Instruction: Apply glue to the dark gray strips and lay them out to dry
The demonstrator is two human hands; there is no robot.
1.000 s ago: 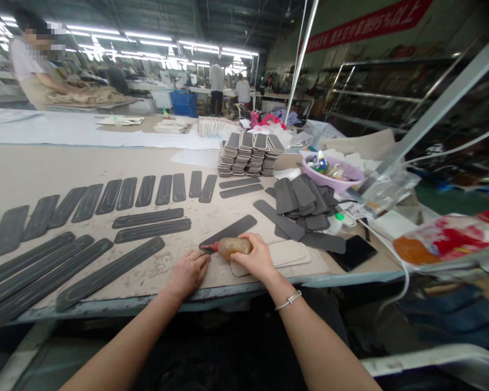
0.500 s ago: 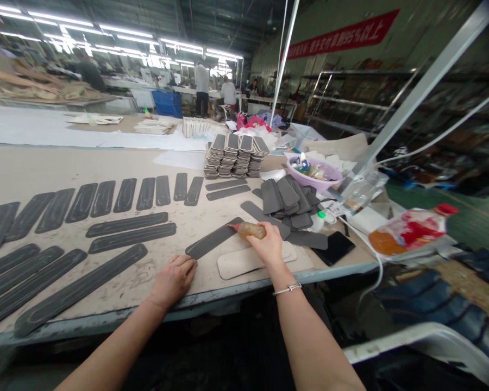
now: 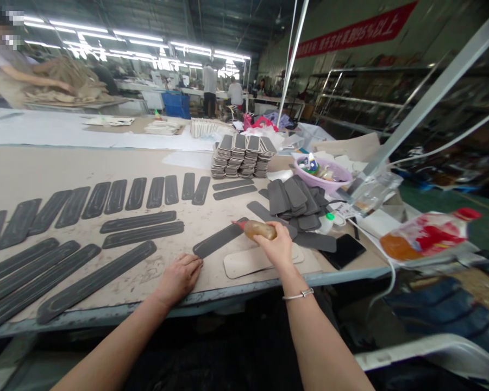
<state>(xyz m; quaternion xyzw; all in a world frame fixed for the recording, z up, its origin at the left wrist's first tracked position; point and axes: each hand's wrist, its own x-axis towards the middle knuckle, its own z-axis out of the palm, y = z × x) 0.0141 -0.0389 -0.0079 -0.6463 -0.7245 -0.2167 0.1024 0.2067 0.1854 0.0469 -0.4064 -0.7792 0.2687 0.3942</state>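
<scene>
My right hand [image 3: 279, 241] is closed round a squeeze bottle [image 3: 261, 231] of amber-brown contents, held sideways. Its red nozzle points left, over the upper right end of a dark grey rounded strip [image 3: 218, 240]. At the strip's lower left end, my left hand [image 3: 182, 277] rests low on the table with curled fingers, the fingertips against the strip. A pale beige strip [image 3: 244, 263] lies under the right hand, partly covered by it. To the left, several dark grey pieces [image 3: 116, 196] carry shiny lines along their outlines.
Stacked grey-topped pieces [image 3: 244, 157] stand behind, with a loose pile of dark pieces [image 3: 289, 196] beside a purple basin [image 3: 330, 179]. A black phone [image 3: 344, 251] and a red-capped plastic bottle [image 3: 427, 236] lie right. A slanted metal post [image 3: 424, 98] rises there. A person [image 3: 8, 76] handles brown cloth far left.
The view has swung slightly left, so everything sits further right in the picture. Both hands keep nearly the same places on and over the grey strip.
</scene>
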